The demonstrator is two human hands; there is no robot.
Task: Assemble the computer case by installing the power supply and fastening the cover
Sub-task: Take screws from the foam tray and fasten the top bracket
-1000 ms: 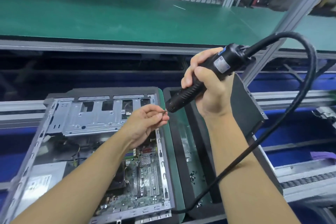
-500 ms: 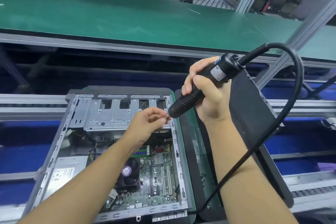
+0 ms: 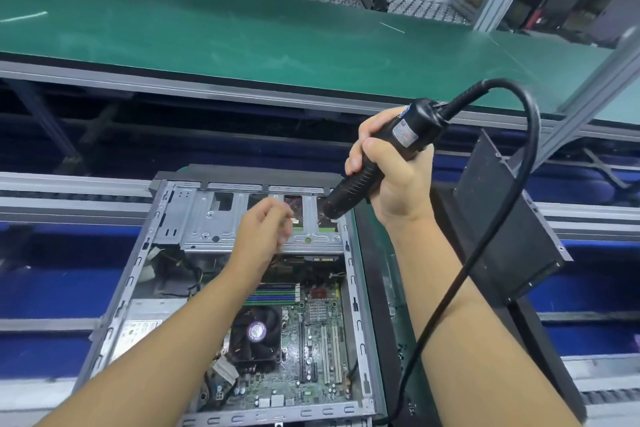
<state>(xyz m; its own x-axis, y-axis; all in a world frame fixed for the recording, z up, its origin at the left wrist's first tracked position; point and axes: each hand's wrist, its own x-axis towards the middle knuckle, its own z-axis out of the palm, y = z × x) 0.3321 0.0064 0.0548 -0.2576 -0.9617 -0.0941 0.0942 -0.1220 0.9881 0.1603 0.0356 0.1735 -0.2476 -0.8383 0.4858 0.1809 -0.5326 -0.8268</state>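
Note:
The open computer case (image 3: 354,291) lies flat in front of me, its motherboard (image 3: 311,347) and CPU fan (image 3: 255,333) showing. A grey power supply (image 3: 138,329) sits in its lower left corner. My right hand (image 3: 391,180) grips a black electric screwdriver (image 3: 353,187), tip pointing down-left over the case's drive bracket (image 3: 207,218). My left hand (image 3: 266,239) is blurred above the bracket, a short way left of the tip. Its fingers are loosely curled, with nothing visible in them. The black cover panel (image 3: 502,218) leans tilted at the right.
The screwdriver's black cable (image 3: 460,281) loops over my right forearm and down to the bottom edge. A long black tray (image 3: 389,288) lies between case and cover. A green conveyor belt (image 3: 242,35) runs behind, with a grey post (image 3: 588,94) at right.
My left hand was pinching at the screwdriver tip and has now drawn back to the left. The view has shifted, so the case sits further right in the frame.

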